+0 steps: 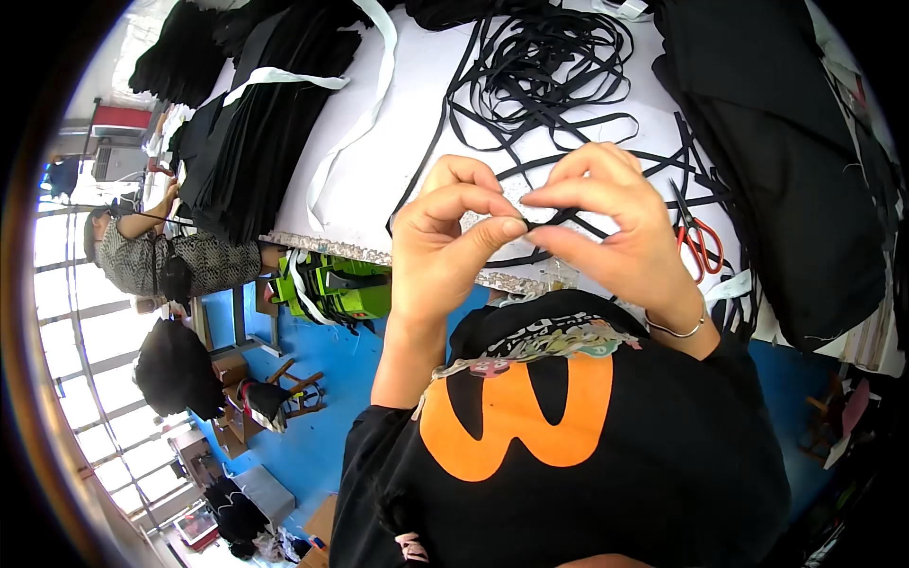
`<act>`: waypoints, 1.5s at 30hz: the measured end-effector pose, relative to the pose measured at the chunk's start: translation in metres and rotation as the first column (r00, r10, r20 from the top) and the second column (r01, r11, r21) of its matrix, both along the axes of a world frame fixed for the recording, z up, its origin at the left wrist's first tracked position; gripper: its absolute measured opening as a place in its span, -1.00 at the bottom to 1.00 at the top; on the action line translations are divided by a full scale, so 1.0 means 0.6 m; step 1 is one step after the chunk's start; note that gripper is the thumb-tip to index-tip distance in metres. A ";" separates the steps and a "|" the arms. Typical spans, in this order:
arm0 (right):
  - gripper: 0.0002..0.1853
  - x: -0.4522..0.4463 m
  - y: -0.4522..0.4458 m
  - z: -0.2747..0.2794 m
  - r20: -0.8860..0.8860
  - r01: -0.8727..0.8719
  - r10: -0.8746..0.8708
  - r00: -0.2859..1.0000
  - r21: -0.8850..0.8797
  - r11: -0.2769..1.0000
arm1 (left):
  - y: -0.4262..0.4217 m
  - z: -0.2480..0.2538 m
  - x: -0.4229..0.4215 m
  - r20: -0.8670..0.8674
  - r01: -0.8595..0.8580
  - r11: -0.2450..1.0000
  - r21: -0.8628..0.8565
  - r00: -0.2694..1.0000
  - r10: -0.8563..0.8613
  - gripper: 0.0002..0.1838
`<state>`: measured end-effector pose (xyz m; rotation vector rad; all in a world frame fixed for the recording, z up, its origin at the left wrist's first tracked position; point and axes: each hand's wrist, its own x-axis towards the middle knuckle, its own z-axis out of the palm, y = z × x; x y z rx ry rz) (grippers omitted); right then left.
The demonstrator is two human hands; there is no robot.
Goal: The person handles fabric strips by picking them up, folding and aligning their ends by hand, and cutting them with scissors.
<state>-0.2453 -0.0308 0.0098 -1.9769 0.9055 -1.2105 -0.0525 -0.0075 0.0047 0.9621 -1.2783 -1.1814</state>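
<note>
Closest of all is the worker's black shirt [682, 454], with a big, rounded orange figure [511, 469] across the front, which I could take for a B, a 3 or a W on its side. Beyond it, towards the hem, runs a band of pale lettering and coloured printing [559, 333], too crumpled and small for me to read. A pink hair tie [411, 546] sits at the end of some dark hair.

Both hands are up over the near edge of the white table [379, 156]. The left hand [440, 237] has thumb and forefinger pinched together on a short bit of black strip [559, 219]; the right hand [615, 218] nips the same piece opposite, its other fingers loosely curled. A thin bracelet [680, 331] circles the right wrist.

Past the fingers lies a tangle of black tape [540, 76]. Red-handled scissors [699, 248] rest just right of the right hand, beside heaped black cloth [776, 170]. Over on the left, white strips [355, 142] trail near stacked black pieces [260, 133], and a co-worker in a patterned top [204, 265] stands at the table. I can make out no brand name.
</note>
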 end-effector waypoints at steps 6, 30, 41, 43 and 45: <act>-0.88 0.005 0.000 -0.004 -0.058 -0.138 0.137 0.989 -0.020 0.990 | 0.005 0.002 0.013 -0.001 0.142 0.981 0.135 0.990 -0.144 -0.89; -0.93 0.012 0.020 -0.061 0.504 -0.134 -0.040 0.863 0.303 0.944 | 0.024 -0.022 -0.035 -0.138 0.059 0.954 0.295 0.990 -0.018 -0.84; -0.78 -0.296 0.098 -0.275 -0.841 0.616 -0.370 0.395 -0.056 0.785 | 0.010 -0.052 0.047 -0.386 -0.002 0.920 0.393 0.907 0.167 -0.79; -0.78 -0.309 0.115 -0.296 -0.821 0.715 -0.385 0.421 0.039 0.698 | 0.006 -0.060 0.051 -0.494 0.075 0.915 0.397 0.857 0.144 -0.79; -0.77 -0.311 0.113 -0.298 -0.824 0.739 -0.364 0.433 0.094 0.667 | 0.002 -0.062 0.049 -0.509 0.086 0.909 0.408 0.848 0.148 -0.79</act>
